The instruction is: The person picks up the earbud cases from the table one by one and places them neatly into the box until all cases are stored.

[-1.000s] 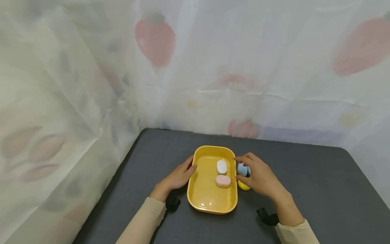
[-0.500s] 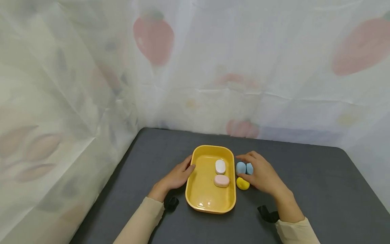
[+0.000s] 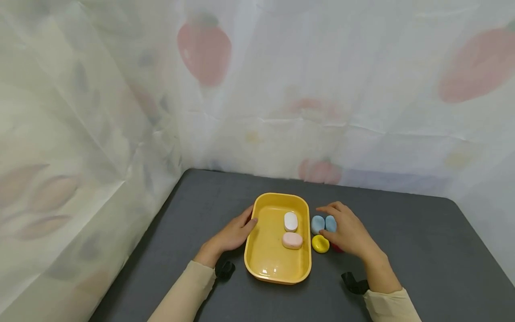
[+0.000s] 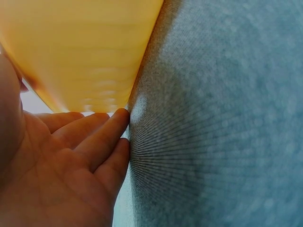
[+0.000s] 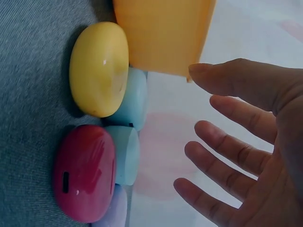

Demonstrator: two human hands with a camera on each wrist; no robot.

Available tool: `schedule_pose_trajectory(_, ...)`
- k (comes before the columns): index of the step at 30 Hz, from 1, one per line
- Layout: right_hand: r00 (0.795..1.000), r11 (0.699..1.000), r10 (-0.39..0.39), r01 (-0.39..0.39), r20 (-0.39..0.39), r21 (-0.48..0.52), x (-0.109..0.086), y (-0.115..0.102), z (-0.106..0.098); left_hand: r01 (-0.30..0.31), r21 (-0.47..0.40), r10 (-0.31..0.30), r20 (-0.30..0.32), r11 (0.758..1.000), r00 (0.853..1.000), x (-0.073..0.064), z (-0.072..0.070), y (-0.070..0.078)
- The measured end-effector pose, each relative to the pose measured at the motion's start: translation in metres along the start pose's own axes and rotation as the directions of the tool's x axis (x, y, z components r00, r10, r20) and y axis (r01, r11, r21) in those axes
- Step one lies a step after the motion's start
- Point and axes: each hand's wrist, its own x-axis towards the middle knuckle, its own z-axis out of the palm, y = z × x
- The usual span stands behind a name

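Observation:
My left hand (image 3: 234, 232) holds the left side of a yellow tray (image 3: 257, 255), its thumb over the rim and its fingers along the outer wall. In the tray lie a white earbud case (image 3: 291, 222) and a pink earbud case (image 3: 292, 240). My right hand (image 3: 348, 228) hovers right of the tray with fingers spread and nothing held. Below it, on the table, are two light blue cases (image 3: 318, 224), a yellow case (image 3: 320, 244) and a red case (image 5: 85, 173) with a port slot, partly hidden by the hand in the head view.
A pale lilac case (image 5: 112, 208) shows behind the red one in the right wrist view. The dark grey tabletop (image 3: 410, 250) reaches back to a white curtain (image 3: 362, 89) printed with strawberries. Black straps (image 3: 355, 284) sit at both wrists.
My right hand has drawn slightly right, away from the tray's rim, uncovering more of the blue and yellow cases and a bit of red. The left hand keeps its hold on the tray.

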Motion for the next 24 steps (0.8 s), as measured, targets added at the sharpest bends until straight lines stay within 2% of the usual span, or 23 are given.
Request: schedule_pose_trajectory(24, 0.995, 0.996, 0.082, -0.08, 0.055, -0.027, 0.001, 0.026, 0.005, -0.018, 0.012, 0.018, -0.004, 1.0, 1.0, 0.002, 0.002, 0.004)
